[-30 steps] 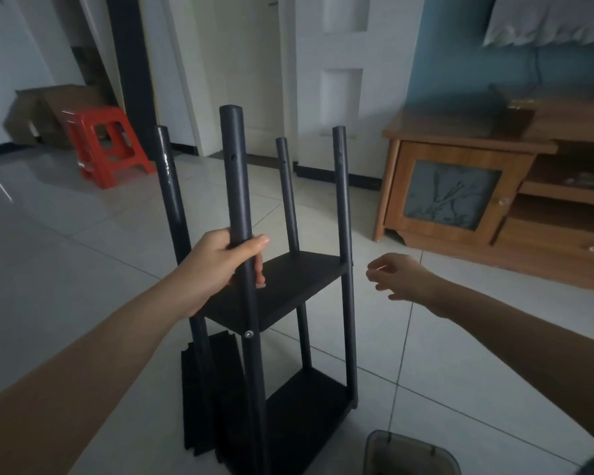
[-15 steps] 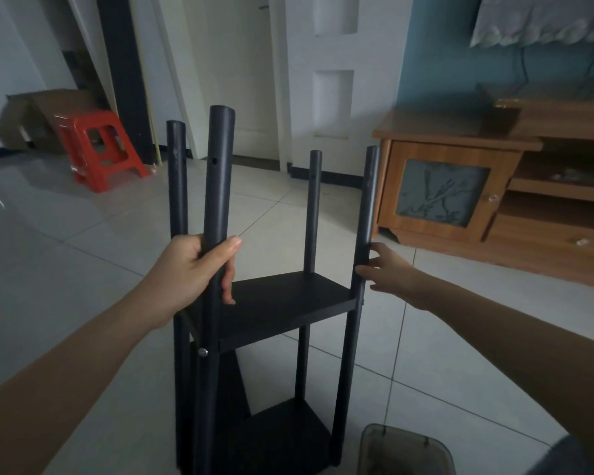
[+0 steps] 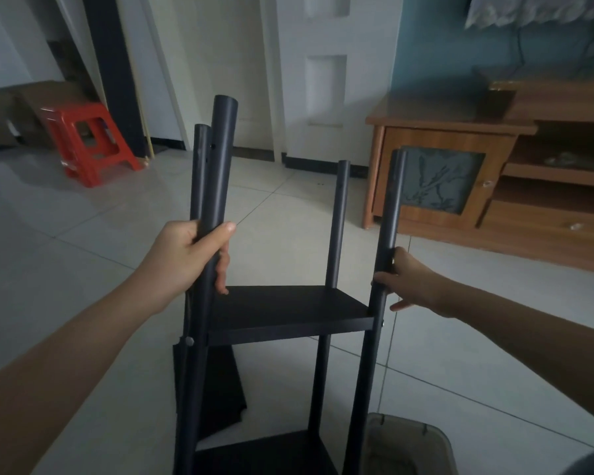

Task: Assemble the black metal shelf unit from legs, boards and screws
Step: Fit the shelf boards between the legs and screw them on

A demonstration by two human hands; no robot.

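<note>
Clearly mid-build: the left hand (image 3: 186, 258) is wrapped around the near left leg (image 3: 216, 207), the shelf unit (image 3: 288, 313) stands on the floor with 2 boards fitted, and the right hand (image 3: 410, 282) grips the near right leg (image 3: 390, 228). Next, probably, a third board from the spare boards (image 3: 216, 389) gets screwed higher up.
</note>
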